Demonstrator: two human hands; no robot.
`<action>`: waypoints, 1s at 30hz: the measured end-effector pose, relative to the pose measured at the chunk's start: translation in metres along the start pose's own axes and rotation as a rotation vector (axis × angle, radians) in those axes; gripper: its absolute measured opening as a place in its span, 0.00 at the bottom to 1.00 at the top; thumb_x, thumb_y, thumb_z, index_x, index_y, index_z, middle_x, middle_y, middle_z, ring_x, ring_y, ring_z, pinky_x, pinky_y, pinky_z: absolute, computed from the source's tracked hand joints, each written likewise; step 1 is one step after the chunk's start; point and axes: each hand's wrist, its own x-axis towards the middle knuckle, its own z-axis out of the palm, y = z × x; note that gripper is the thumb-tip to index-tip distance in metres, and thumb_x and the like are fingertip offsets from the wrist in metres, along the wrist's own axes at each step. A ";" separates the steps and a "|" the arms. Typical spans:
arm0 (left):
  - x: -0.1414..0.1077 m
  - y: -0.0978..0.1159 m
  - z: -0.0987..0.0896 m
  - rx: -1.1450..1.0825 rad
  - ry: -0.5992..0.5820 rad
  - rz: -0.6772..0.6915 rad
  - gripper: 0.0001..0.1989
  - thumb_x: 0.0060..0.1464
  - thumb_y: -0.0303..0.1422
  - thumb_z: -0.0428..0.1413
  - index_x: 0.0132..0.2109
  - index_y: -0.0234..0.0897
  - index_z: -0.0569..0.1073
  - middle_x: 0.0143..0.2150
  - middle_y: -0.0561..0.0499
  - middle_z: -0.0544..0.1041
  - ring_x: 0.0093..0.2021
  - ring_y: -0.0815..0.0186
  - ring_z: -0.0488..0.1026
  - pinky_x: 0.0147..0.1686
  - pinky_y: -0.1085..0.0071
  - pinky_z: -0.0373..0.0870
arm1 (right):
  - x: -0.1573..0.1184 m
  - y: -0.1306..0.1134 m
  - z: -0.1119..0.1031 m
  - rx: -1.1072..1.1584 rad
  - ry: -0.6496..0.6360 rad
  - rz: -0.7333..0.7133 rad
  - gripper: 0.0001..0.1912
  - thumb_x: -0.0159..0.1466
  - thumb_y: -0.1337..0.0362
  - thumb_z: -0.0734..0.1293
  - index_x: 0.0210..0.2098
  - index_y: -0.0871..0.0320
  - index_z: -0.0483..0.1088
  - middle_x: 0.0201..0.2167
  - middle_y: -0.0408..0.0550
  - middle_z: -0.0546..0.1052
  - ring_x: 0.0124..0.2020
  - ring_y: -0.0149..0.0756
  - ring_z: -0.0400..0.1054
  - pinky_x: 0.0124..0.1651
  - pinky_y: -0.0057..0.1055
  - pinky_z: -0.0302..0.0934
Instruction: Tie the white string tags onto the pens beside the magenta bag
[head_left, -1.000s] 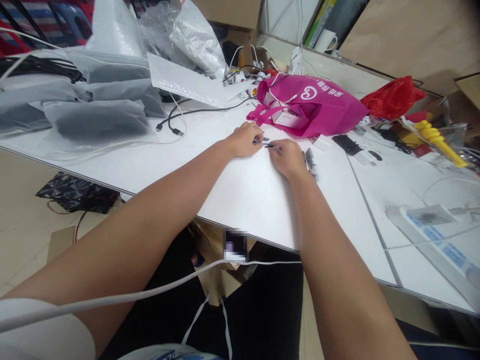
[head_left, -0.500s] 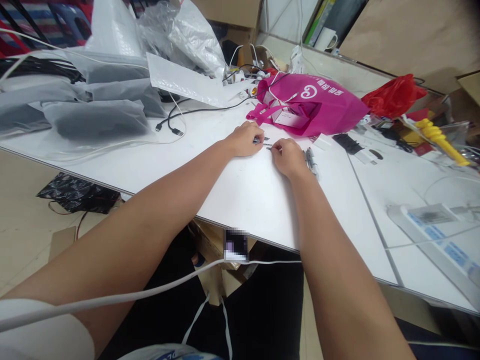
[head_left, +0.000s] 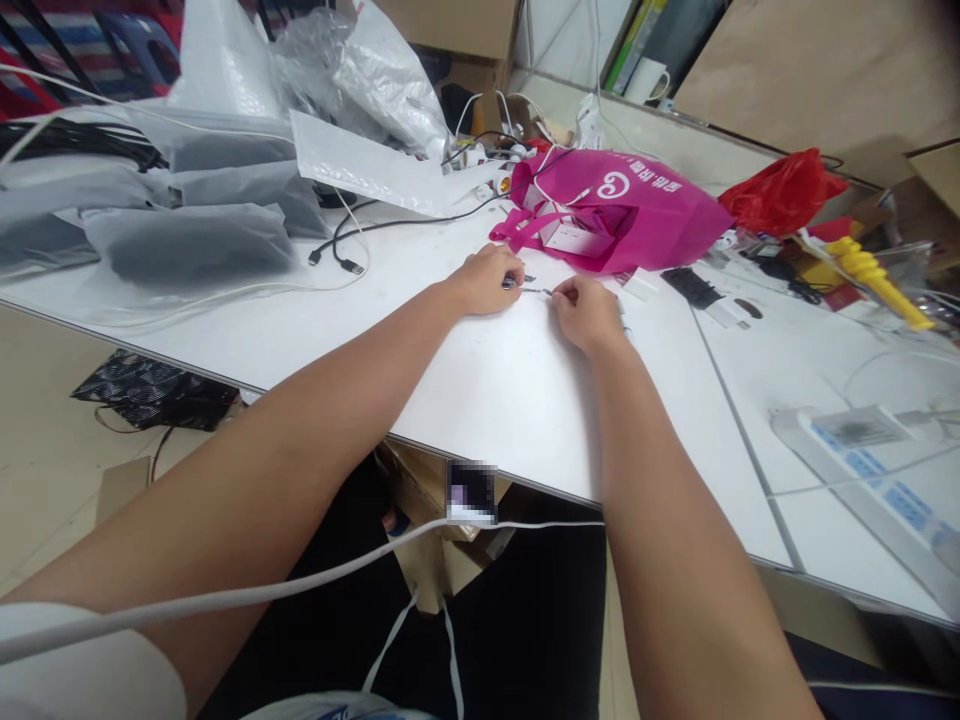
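Note:
Near the middle of the white table, my left hand [head_left: 491, 280] rests with its fingers curled round a small dark metallic piece [head_left: 510, 283], mostly covered by the fingers. My right hand [head_left: 589, 312], just to its right, pinches a tiny dark thing [head_left: 547, 292] between thumb and finger; its kind is too small to tell. A thin dark line [head_left: 531, 290] spans the gap between the two hands. Another small dark flat piece [head_left: 530, 278] lies just behind that gap. Grey-white slim items [head_left: 625, 316] are partly hidden behind my right hand.
Behind my hands lies a pink bag [head_left: 675, 215] with a white box [head_left: 571, 238] in it. Grey plastic packets [head_left: 195, 245] and black USB cables [head_left: 349, 264] are on the left. To the right are a red bag [head_left: 784, 190] and a white-and-blue device [head_left: 870, 480].
My right hand has shifted slightly right, away from my left hand, covering more of the slim items. A thin line now shows across the gap. My left hand stays nearly in place.

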 end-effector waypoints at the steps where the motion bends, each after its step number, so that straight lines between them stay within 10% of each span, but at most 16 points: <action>1: 0.001 0.000 0.001 -0.005 0.005 0.000 0.07 0.51 0.27 0.65 0.38 0.42 0.82 0.50 0.43 0.84 0.61 0.47 0.78 0.70 0.46 0.73 | 0.000 0.000 -0.001 0.018 0.007 0.010 0.06 0.70 0.69 0.69 0.38 0.52 0.78 0.42 0.55 0.86 0.46 0.50 0.77 0.57 0.43 0.68; 12: 0.009 -0.003 -0.021 -0.067 0.233 -0.070 0.06 0.66 0.37 0.62 0.38 0.47 0.79 0.51 0.40 0.83 0.58 0.46 0.79 0.68 0.41 0.74 | 0.002 0.001 -0.002 0.090 0.023 0.064 0.07 0.66 0.72 0.70 0.34 0.53 0.76 0.39 0.53 0.86 0.43 0.46 0.77 0.58 0.42 0.70; 30: -0.001 0.011 -0.013 0.168 -0.144 0.113 0.07 0.58 0.36 0.63 0.40 0.41 0.84 0.57 0.40 0.80 0.65 0.45 0.76 0.69 0.47 0.72 | 0.011 0.010 0.012 0.195 0.081 0.008 0.06 0.62 0.70 0.71 0.33 0.51 0.73 0.34 0.50 0.83 0.39 0.47 0.75 0.55 0.47 0.71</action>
